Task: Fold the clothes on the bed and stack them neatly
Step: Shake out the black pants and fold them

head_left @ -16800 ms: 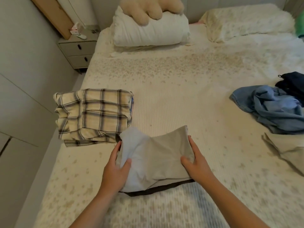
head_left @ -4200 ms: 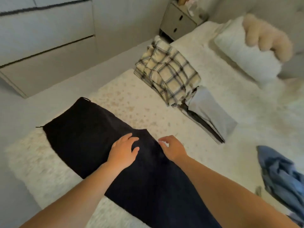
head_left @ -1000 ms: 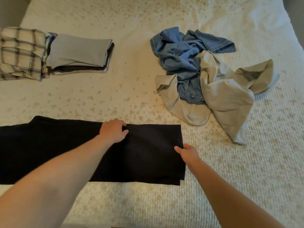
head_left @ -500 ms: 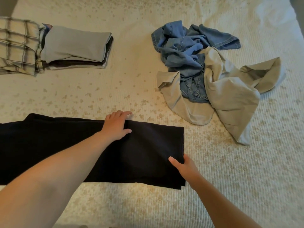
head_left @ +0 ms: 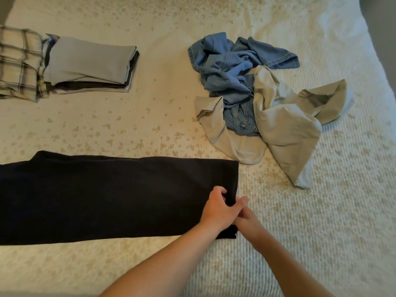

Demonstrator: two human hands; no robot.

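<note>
Gripping the hem end of the black trousers (head_left: 107, 196), laid flat along the bed's (head_left: 321, 232) near edge, the left hand (head_left: 217, 209) and right hand (head_left: 246, 219) pinched it together, seemingly to fold it leftward.

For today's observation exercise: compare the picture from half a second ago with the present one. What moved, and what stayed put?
The left hand slid right along the dark trousers from their upper edge to the right end, joining the right hand; both now grip that end. The trousers stayed flat. The folded stack and the crumpled jeans and beige garment are unchanged.
</note>
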